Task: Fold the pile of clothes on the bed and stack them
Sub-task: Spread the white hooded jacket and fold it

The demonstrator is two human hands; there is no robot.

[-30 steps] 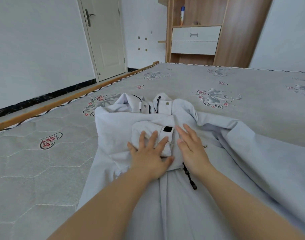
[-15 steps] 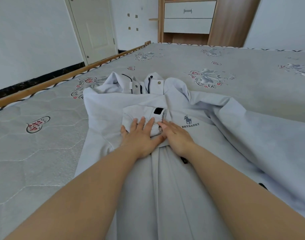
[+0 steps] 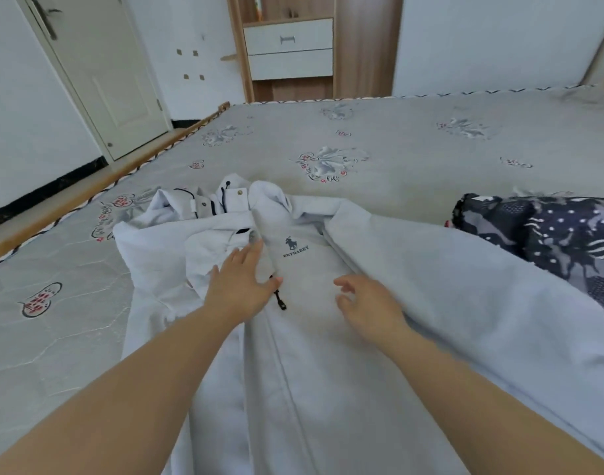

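Note:
A pale grey-white jacket (image 3: 314,303) lies spread front-up on the bed, its hood (image 3: 204,204) bunched at the far end and a small horse logo on the chest. My left hand (image 3: 240,286) rests flat on the chest beside the zipper, fingers straight. My right hand (image 3: 365,305) hovers just above the right chest panel with fingers loosely curled, holding nothing. The jacket's right sleeve (image 3: 448,269) runs off toward the lower right.
A dark navy patterned garment (image 3: 540,231) lies on the mattress (image 3: 396,138) at the right. The bed's wooden edge (image 3: 88,190) runs along the left. A door (image 3: 98,70) and a wooden cabinet (image 3: 290,49) stand beyond the bed.
My right hand has come off the jacket's centre and moved right, fingers curling. My left hand stays pressed beside the zipper. The view has swung right, revealing the navy garment.

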